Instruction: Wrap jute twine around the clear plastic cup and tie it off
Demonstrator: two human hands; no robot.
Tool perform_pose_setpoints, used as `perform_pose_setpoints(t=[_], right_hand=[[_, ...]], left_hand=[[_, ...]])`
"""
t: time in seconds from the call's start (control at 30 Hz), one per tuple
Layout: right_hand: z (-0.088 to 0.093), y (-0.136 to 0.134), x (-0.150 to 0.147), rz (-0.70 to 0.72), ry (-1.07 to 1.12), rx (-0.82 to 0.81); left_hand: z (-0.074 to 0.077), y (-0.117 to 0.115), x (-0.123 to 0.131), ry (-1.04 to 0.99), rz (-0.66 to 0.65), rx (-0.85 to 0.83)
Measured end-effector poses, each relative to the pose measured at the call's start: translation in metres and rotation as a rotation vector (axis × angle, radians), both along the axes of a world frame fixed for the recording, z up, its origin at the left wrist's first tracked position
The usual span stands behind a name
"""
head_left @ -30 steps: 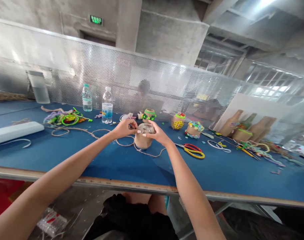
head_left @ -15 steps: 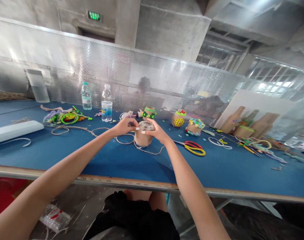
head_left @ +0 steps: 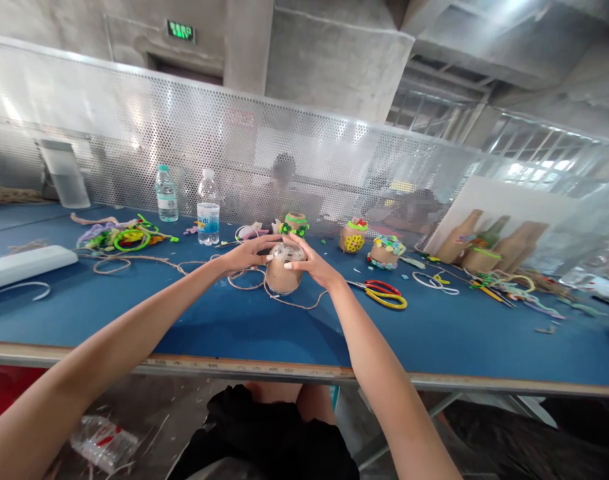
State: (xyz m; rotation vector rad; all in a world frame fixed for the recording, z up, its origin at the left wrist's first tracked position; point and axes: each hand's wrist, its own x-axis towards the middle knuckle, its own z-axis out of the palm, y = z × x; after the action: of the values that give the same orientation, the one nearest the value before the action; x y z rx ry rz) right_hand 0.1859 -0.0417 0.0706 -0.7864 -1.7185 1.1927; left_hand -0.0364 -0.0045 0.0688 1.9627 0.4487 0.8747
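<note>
Squat glass jar with tan, twine-like wrap (head_left: 283,277) sits on blue tabletop (head_left: 209,333), between our hands. Our right hand (head_left: 316,263) holds upper side, thumb front, fingers behind. Our left hand (head_left: 248,256) curves part-open at other side; can't tell if it pinches anything. Best: we steady with right, lay thin brown twine (head_left: 309,308) snug, even tension. Far fingertips hidden; twine's attachment too small to make out.
</note>
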Motion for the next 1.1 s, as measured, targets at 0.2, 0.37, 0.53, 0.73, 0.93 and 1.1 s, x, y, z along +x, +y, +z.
perform_pose_setpoints(t=[0.2,0.37,0.53,0.73,0.93,1.1], right_hand=[[-0.004,0.007,0.007,0.006,-0.042,-0.029],[0.001,0.006,0.011,-0.02,-0.091,0.003],[0.008,0.001,0.016,0.008,-0.085,0.037],[0.007,-0.003,0.01,-0.065,-0.168,0.062],[0.004,-0.002,0.006,-0.077,-0.148,0.058],[0.001,0.003,0.013,-0.043,-0.126,-0.004]], left_hand=[[0.009,-0.004,0.0,0.075,0.058,0.266],[0.008,-0.004,-0.001,0.131,0.126,0.301],[0.009,-0.012,0.001,0.157,0.23,0.314],[0.014,-0.033,0.007,0.234,0.371,0.539],[0.014,-0.035,0.01,0.207,0.371,0.492],[0.012,-0.033,0.012,0.213,0.444,0.477]])
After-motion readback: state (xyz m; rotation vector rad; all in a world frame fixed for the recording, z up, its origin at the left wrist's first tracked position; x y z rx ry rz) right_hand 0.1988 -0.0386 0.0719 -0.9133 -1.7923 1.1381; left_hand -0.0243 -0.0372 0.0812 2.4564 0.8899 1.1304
